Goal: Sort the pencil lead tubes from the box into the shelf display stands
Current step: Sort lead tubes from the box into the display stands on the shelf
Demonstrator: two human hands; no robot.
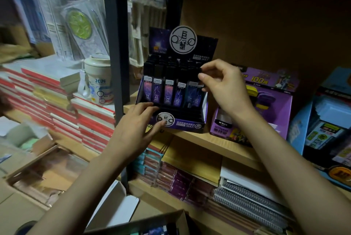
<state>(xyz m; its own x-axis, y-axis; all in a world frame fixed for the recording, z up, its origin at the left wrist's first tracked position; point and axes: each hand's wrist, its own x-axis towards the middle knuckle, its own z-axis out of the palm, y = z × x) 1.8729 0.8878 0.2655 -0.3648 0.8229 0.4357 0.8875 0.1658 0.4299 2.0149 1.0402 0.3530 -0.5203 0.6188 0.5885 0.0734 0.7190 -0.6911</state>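
Note:
A purple display stand [201,126] sits on the wooden shelf, its rows filled with dark pencil lead tubes [167,92] carrying constellation labels. My right hand [224,86] pinches the black cap of the rightmost front tube [194,94], which stands in its slot. My left hand [136,126] rests against the stand's lower left front, fingers spread on the round logo. The cardboard box [171,221] with more tubes shows at the bottom edge, mostly cut off.
A purple sharpener pack [266,113] and a blue boxed item [326,120] stand to the right on the wooden shelf [209,140]. A black upright post [115,44] rises to the left. Stacked notebooks [247,196] fill the shelf below; red books and a cup sit at left.

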